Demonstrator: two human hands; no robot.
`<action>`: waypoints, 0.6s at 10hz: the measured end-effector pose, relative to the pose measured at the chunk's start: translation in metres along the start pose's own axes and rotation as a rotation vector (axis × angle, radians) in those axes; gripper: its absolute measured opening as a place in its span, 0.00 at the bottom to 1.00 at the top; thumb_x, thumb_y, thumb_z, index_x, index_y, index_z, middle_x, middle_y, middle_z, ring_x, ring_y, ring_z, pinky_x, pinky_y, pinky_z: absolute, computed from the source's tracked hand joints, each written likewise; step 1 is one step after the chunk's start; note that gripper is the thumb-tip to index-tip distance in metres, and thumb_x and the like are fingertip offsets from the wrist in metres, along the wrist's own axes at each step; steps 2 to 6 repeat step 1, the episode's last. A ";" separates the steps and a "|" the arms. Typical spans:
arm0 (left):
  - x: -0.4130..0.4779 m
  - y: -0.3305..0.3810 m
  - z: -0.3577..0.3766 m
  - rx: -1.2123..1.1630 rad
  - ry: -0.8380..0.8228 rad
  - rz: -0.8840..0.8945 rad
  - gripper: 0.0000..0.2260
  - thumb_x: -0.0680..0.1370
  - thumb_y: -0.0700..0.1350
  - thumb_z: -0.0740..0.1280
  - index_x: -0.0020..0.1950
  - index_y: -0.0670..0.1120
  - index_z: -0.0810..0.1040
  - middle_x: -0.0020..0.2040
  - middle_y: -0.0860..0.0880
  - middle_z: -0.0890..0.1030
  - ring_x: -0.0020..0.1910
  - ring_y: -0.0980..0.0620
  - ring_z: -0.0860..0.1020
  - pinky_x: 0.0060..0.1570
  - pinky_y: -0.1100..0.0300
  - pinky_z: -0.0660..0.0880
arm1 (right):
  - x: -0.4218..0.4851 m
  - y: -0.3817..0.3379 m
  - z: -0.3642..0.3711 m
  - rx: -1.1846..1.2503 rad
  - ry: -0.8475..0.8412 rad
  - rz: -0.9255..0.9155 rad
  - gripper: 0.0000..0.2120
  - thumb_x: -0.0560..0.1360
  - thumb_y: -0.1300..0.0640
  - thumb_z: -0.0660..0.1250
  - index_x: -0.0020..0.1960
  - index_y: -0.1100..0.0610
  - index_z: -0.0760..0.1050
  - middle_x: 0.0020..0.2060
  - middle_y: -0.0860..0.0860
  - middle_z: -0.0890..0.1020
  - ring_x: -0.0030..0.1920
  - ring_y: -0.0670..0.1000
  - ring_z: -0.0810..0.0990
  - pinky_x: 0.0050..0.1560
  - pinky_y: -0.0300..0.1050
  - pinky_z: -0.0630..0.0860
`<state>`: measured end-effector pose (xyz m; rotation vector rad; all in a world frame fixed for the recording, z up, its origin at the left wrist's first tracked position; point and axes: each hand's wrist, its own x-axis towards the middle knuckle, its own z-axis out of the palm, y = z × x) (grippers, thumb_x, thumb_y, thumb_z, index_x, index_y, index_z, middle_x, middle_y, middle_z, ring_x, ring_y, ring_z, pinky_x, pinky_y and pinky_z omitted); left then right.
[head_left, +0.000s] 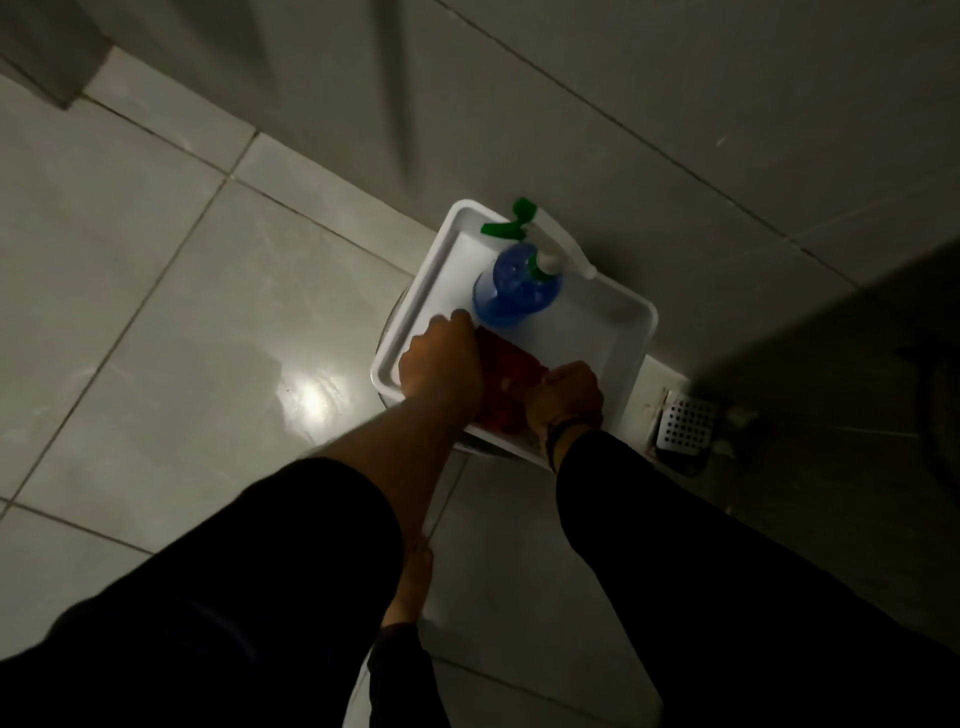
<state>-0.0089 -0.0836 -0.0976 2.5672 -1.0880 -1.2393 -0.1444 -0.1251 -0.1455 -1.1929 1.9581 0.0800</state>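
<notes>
A white tray (631, 332) sits on something round near the wall, low above the tiled floor. In it stands a blue spray bottle (511, 291) with a white and green trigger head. Beside the bottle lies a red cloth (506, 364). My left hand (441, 358) lies over the cloth's left side, fingers curled down onto it. My right hand (566, 392) grips the cloth's right end with curled fingers. Both arms wear dark sleeves.
A tiled wall rises just behind the tray. A square metal floor drain (685, 423) is in the corner to the right. Glossy pale floor tiles (208, 338) spread to the left. My bare foot (410, 587) stands below the tray.
</notes>
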 end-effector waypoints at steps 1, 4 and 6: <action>-0.011 0.004 0.004 0.039 0.069 0.053 0.25 0.82 0.49 0.70 0.79 0.47 0.72 0.71 0.42 0.78 0.69 0.39 0.80 0.57 0.47 0.78 | -0.007 0.003 0.001 0.003 0.061 -0.040 0.35 0.68 0.48 0.87 0.68 0.59 0.77 0.64 0.58 0.86 0.63 0.62 0.86 0.65 0.54 0.83; -0.011 0.004 0.004 0.039 0.069 0.053 0.25 0.82 0.49 0.70 0.79 0.47 0.72 0.71 0.42 0.78 0.69 0.39 0.80 0.57 0.47 0.78 | -0.007 0.003 0.001 0.003 0.061 -0.040 0.35 0.68 0.48 0.87 0.68 0.59 0.77 0.64 0.58 0.86 0.63 0.62 0.86 0.65 0.54 0.83; -0.011 0.004 0.004 0.039 0.069 0.053 0.25 0.82 0.49 0.70 0.79 0.47 0.72 0.71 0.42 0.78 0.69 0.39 0.80 0.57 0.47 0.78 | -0.007 0.003 0.001 0.003 0.061 -0.040 0.35 0.68 0.48 0.87 0.68 0.59 0.77 0.64 0.58 0.86 0.63 0.62 0.86 0.65 0.54 0.83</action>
